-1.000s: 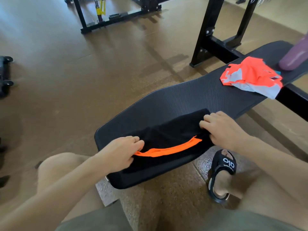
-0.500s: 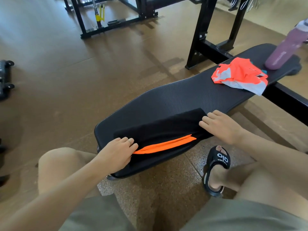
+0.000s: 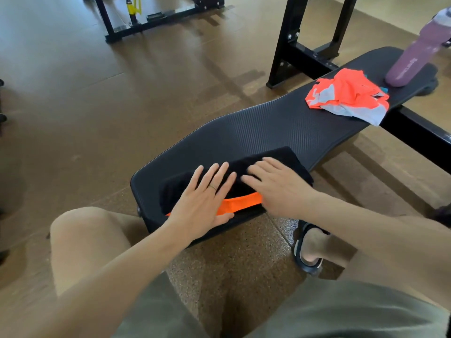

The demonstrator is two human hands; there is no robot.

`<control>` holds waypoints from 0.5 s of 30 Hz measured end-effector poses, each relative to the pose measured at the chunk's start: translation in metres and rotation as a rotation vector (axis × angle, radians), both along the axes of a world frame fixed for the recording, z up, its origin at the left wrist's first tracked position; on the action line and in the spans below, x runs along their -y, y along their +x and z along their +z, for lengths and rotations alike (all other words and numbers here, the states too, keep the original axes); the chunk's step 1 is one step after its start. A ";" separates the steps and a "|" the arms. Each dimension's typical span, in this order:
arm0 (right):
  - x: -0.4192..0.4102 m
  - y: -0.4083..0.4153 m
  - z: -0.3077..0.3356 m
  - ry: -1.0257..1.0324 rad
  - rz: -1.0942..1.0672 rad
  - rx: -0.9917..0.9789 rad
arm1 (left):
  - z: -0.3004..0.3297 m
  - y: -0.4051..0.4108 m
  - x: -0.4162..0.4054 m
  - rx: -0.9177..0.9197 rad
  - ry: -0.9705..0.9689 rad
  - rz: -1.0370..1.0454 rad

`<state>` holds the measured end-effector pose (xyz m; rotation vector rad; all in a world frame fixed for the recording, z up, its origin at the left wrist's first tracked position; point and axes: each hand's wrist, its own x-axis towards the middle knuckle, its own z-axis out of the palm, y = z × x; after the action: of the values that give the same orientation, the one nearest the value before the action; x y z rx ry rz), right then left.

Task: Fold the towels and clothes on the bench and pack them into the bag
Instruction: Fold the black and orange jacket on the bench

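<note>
A folded black garment with an orange band (image 3: 241, 202) lies on the near end of the black bench (image 3: 268, 128). My left hand (image 3: 205, 203) lies flat on its left part with fingers straight and spread. My right hand (image 3: 275, 189) presses flat on its right part, fingers pointing left. A crumpled orange and grey garment (image 3: 346, 96) lies farther along the bench to the right. No bag is in view.
A purple water bottle (image 3: 419, 50) stands on the far end of the bench. A black rack frame (image 3: 305, 37) stands behind the bench, and another frame (image 3: 156, 18) is across the brown floor. My knees and a black sandal (image 3: 307, 247) are below the bench edge.
Both hands let go of the garment's ends, moved toward its middle and now lie flat on top of it. The view has tilted slightly.
</note>
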<state>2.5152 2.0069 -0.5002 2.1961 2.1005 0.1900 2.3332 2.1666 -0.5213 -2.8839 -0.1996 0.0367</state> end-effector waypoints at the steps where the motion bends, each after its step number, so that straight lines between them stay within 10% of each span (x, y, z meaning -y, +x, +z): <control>1: -0.012 -0.007 -0.007 0.025 -0.009 -0.083 | -0.006 0.006 0.002 -0.009 -0.044 0.051; 15: 0.016 0.050 -0.077 0.006 -0.552 -0.314 | -0.042 -0.011 0.000 -0.137 -0.225 0.171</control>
<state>2.5651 1.9906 -0.5768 2.8513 1.5097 -0.2039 2.3221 2.1667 -0.5630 -3.0625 -0.4412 0.3051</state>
